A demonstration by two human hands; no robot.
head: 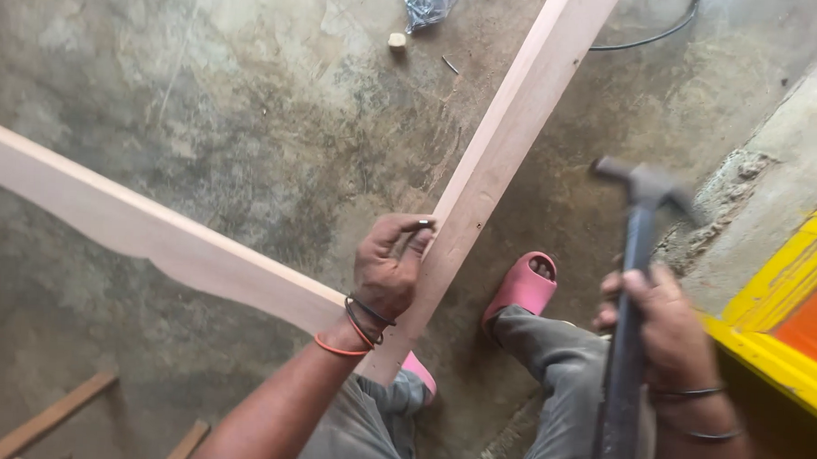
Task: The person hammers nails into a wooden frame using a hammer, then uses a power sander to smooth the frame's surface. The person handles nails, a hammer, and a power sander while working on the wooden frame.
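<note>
The fingers [406,238] of the left hand [387,269] are pinched on a small nail [424,225] held against the long pale board [502,142], which lies slanted on the concrete floor [249,115]. The right hand [663,329] is wrapped around the handle of a raised hammer [639,228]. The board is judged stiff and fairly light, best steadied by its edges; the nail is thin and easily slipped.

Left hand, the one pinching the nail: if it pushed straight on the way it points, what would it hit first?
The left hand points its fingertips at the straight board, nail first. It would likely meet that board's face almost at once, though the gap is hard to judge.
</note>
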